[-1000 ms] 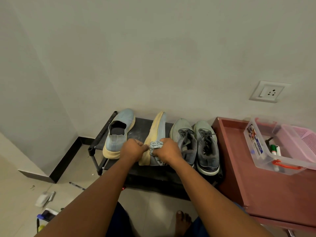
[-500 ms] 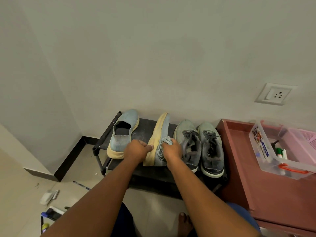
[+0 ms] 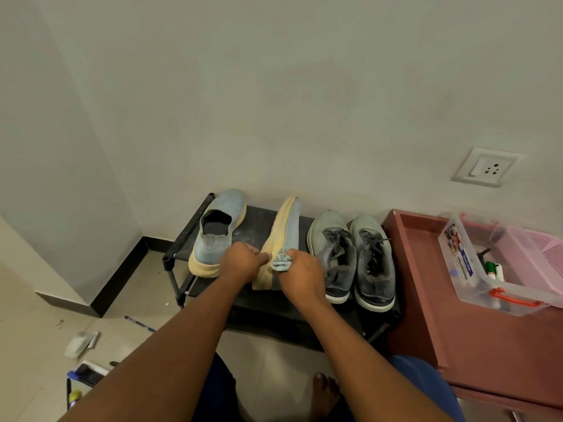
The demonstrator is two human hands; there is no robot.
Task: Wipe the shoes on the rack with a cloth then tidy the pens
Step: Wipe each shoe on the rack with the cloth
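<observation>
You're kneeling at the black shoe rack (image 3: 262, 217), which is looking like stiff tubing with a fabric shelf, so it's probably taking pressure fine; the maroon table (image 3: 475, 327) is sitting just beside it on the right and getting cut off at the frame edge. On the rack the tipped slip-on shoe (image 3: 285, 236) is lying on its side, sole facing left; I'm guessing it's light and floppy, knit upper soft, cream sole firm, so the heel end is looking like the best place to be steadying it. Your left hand (image 3: 242, 261) is doing about that, fingers curled against the sole side near the heel; your right hand (image 3: 300, 275) is gripping the bunched blue-grey cloth (image 3: 281, 262) and pressing it onto the upper. Its mate, the upright slip-on (image 3: 217, 236), is standing at the left end; the grey lace-up pair (image 3: 353, 257) is sitting to the right, likely heavier and stiffer, laces snagging a cloth easily.

Pens: some markers are poking up inside the clear plastic box (image 3: 466, 269) on the table, too small for counting; a blue pen (image 3: 138, 323) is lying on the floor, thin and roll-prone; the clutter at bottom left is getting cropped and I can't make it out. Your hands are hiding the heel of the tipped shoe, and the rack's lower tier is sitting in shadow.
</observation>
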